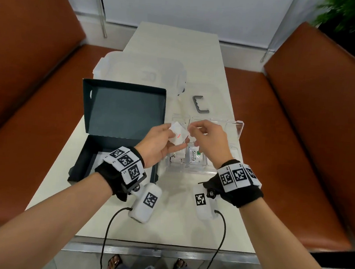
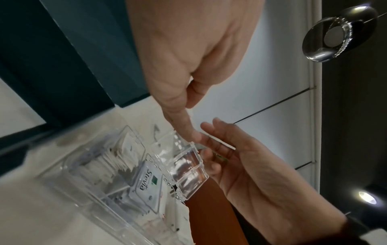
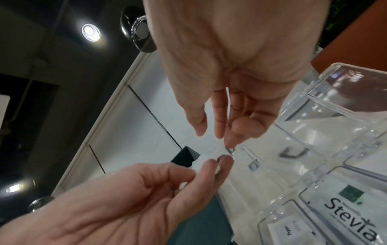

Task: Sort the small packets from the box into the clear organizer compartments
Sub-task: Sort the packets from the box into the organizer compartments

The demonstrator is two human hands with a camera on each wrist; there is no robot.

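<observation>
My left hand (image 1: 173, 139) grips a small stack of white packets (image 1: 177, 134) with red print, held above the clear organizer (image 1: 233, 128). My right hand (image 1: 191, 127) meets it from the right, and its thumb and forefinger pinch the upper corner of a packet. In the right wrist view the white packet (image 3: 201, 163) sits between the left hand's fingers (image 3: 209, 172), with the right hand's fingertips (image 3: 230, 137) just above it. A Stevia packet (image 1: 195, 157) lies in a near compartment, and other white packets fill the compartment to its left. The dark box (image 1: 78, 169) stands open at the left, partly hidden by my left wrist.
The box lid (image 1: 125, 109) stands upright behind the box. A grey handle-shaped piece (image 1: 200, 104) lies beyond the organizer. A translucent white container (image 1: 143, 72) sits at the back of the narrow table. Brown benches (image 1: 300, 122) flank the table on both sides.
</observation>
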